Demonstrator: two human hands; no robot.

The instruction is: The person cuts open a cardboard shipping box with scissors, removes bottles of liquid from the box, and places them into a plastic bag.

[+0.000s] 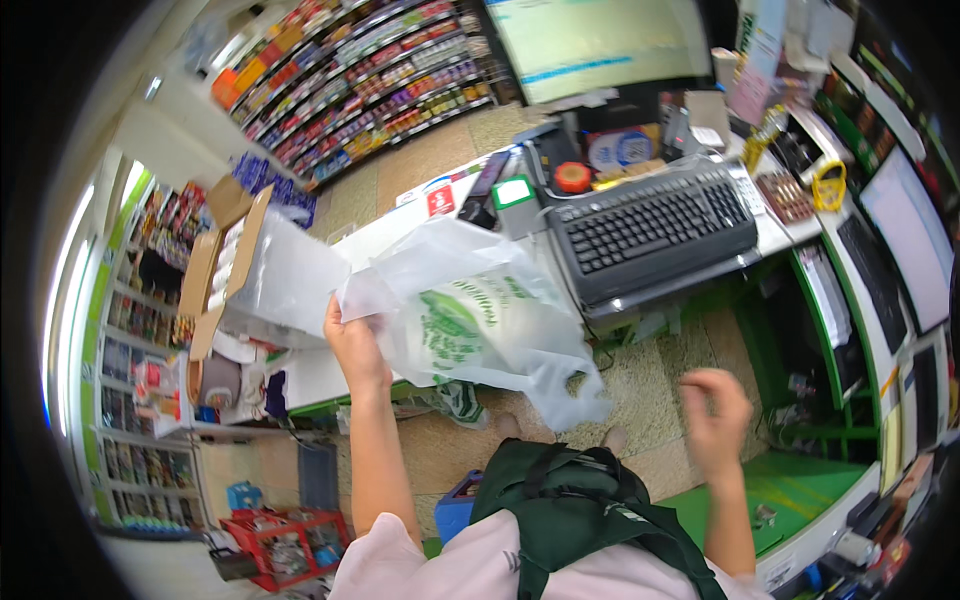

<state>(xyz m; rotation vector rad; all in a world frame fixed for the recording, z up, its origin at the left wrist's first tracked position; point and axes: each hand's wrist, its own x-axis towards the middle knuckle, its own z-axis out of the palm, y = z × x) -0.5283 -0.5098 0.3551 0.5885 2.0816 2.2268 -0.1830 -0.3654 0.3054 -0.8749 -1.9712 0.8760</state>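
A translucent white plastic carrier bag (480, 315) with green print spreads out before me above the counter's near edge. My left hand (358, 341) pinches its left edge between thumb and fingers. The bag's other end, with a handle loop, hangs loose over the floor. Off to the right, apart from the bag, my right hand (716, 420) is raised and blurred, with its fingers curled. I cannot tell whether those fingers meet, and no object shows in them.
Right of the bag, a black keyboard (660, 225) sits on the white counter (307, 382) below a monitor (600, 45). An opened cardboard box (247, 255) stands at the left. A red crate (285, 547) and a blue container (454, 506) are on the floor. Stocked shelves (375, 82) line the back.
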